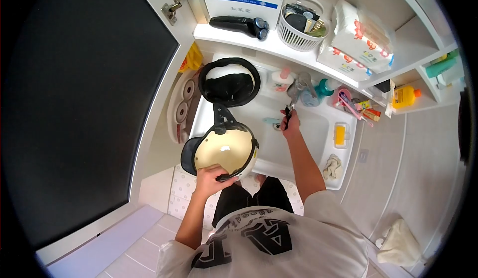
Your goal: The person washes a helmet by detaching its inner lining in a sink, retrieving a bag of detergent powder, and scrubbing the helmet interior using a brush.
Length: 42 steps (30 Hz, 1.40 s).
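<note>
My left hand (213,178) is closed on the near rim of a helmet shell (219,151), tilted with its cream inside facing up. The shell has a black peak on its left side, and a black strap piece (220,118) sticks up from its far rim. Beyond it, on the sink's back left corner, lies a round black padded helmet liner (229,81). My right hand (291,122) is over the white sink (303,143), fingers closed round a small black object (287,117) just below the metal faucet (295,95). What that object is cannot be made out.
Bottles (282,80) and a pink cup of toothbrushes (343,99) line the sink's back edge. A soap dish (340,135) and crumpled cloth (332,167) are at right. Above, a shelf holds a shaver (239,26), basket (298,36) and tissue packs (363,39). A dark cabinet door (84,94) stands open at left.
</note>
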Tool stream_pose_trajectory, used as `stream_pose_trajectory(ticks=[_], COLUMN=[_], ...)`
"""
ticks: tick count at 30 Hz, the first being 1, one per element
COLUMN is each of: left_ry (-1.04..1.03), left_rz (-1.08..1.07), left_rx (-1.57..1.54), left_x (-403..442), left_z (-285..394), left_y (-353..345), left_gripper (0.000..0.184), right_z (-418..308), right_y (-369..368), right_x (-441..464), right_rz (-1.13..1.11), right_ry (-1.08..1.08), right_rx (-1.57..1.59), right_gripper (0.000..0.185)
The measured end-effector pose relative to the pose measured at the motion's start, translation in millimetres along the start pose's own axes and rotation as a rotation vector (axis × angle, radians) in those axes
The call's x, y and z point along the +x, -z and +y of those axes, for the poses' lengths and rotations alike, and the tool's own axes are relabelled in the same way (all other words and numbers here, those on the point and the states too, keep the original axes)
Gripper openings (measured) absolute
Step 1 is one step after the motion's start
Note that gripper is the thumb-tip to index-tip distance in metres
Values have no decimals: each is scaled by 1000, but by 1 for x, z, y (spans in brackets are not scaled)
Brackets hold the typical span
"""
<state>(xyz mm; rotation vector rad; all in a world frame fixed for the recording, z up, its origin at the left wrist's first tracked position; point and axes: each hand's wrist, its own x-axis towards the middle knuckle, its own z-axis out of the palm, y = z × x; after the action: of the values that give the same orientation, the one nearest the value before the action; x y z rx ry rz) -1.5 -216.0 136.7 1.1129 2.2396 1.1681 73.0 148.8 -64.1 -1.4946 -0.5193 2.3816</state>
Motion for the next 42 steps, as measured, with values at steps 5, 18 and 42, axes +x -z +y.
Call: stream_pose_trajectory(ticks=[5, 18, 42], left_ry=[-131, -98, -83], left_rz=[32, 32, 215], left_rx=[61, 132, 37], left_x=[0, 0, -42], left_z=[-3, -5, 4], left_y=[-11, -10, 19], left_gripper=[20, 29, 28], right_z=[22, 3, 11], right_y=[12, -110, -102], right_x=[-16, -212, -108], right_rz=[-42, -752, -218], right_ry=[233, 944, 883], right_rx=[-296, -1260, -1364], right_gripper=[31, 42, 69])
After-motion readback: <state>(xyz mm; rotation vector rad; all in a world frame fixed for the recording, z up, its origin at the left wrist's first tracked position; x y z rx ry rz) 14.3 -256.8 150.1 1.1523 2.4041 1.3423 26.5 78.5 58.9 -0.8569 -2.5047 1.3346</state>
